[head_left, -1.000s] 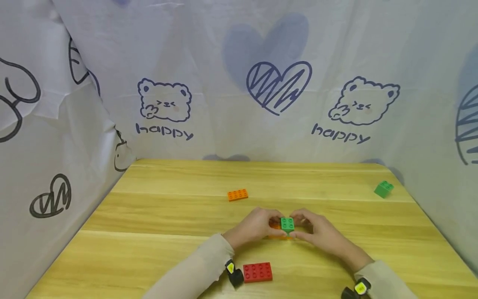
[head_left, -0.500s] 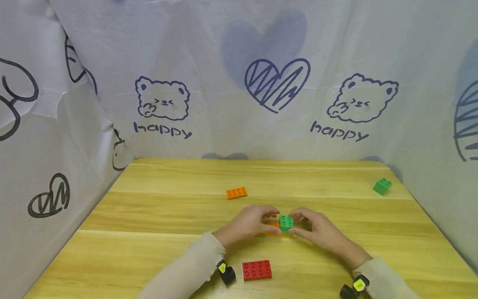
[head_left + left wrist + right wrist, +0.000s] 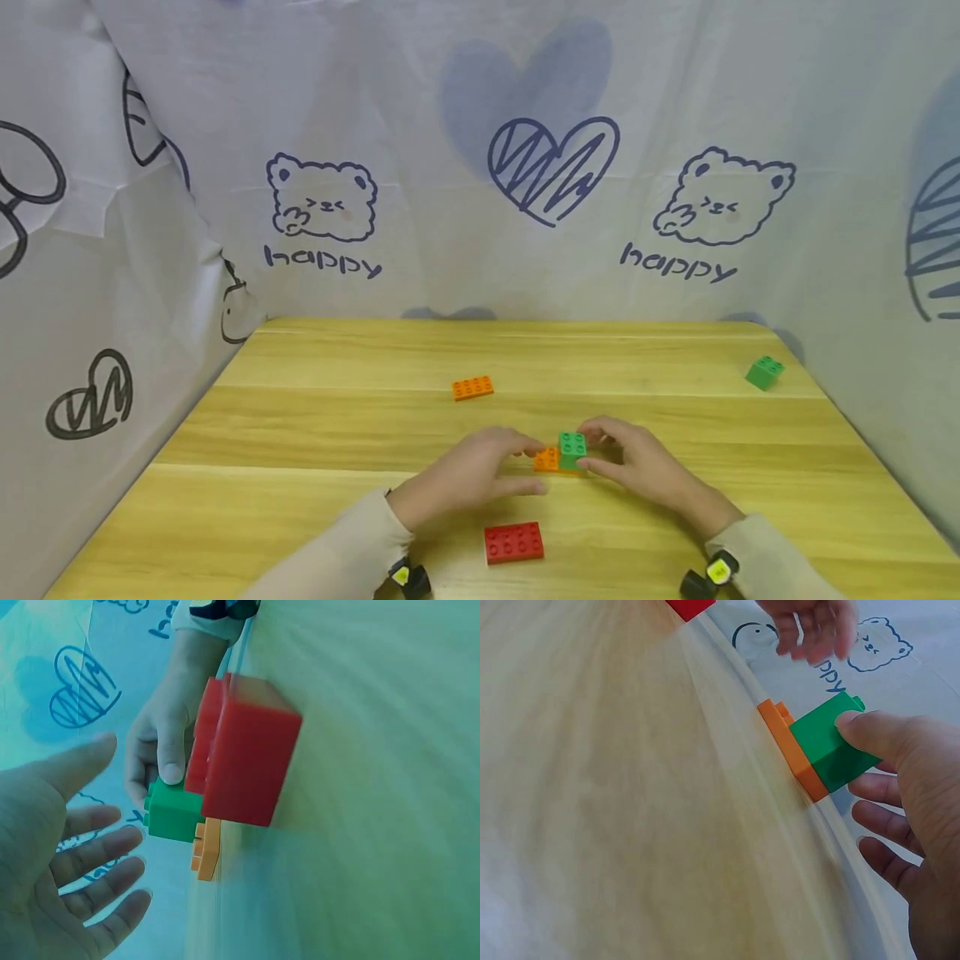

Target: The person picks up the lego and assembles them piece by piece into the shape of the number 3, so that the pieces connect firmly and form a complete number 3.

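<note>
A green building brick [image 3: 572, 450] sits on the right half of a flat orange brick [image 3: 546, 460] on the table, studs up. My right hand [image 3: 648, 465] pinches the green brick between thumb and fingers from its right side; in the right wrist view the thumb [image 3: 877, 735] lies on its face. To the left, my left hand [image 3: 468, 471] has its fingers relaxed and parted, holding nothing, with the fingertips close to the orange brick's left end. The left wrist view shows this left hand [image 3: 67, 855] spread wide, apart from the bricks.
A red brick [image 3: 513, 543] lies near the front, just right of the left forearm. Farther back is another flat orange brick [image 3: 472, 388]. A second green brick [image 3: 765, 372] stands at the far right of the wooden table [image 3: 300, 425]. Printed cloth [image 3: 442, 267] hangs around the table.
My left hand has let go of the bricks and drawn back to the left, its fingers spreading. My right hand has stayed on the green brick.
</note>
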A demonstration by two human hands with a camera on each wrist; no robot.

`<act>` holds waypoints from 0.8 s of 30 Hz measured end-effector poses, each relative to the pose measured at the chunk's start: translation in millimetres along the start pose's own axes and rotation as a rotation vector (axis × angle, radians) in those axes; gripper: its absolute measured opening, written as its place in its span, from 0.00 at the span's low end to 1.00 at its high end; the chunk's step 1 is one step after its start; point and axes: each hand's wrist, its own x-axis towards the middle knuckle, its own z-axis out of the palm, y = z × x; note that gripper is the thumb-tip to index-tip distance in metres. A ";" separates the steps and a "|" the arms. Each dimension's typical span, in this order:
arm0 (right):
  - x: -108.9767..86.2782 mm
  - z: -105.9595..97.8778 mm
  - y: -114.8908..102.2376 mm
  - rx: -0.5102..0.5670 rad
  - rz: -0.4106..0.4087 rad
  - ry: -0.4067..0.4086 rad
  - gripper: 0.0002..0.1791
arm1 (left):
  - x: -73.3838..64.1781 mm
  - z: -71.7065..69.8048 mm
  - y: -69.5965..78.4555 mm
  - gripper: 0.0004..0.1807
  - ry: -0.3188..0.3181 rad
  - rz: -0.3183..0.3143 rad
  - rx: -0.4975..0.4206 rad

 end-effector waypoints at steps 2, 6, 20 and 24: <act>-0.3 0.1 -0.3 -0.007 0.000 0.003 0.23 | -6.8 -1.2 1.8 0.33 -0.017 0.036 0.021; -1.2 0.5 -1.3 -0.013 0.011 0.004 0.24 | -20.1 -4.6 5.6 0.32 -0.059 0.117 0.051; 0.4 -0.4 -0.5 -0.033 0.014 0.001 0.23 | -40.0 -0.3 9.5 0.32 -0.126 0.268 0.157; 0.3 -0.9 -0.7 -0.036 0.015 -0.003 0.23 | -40.6 3.7 9.7 0.32 -0.149 0.285 0.159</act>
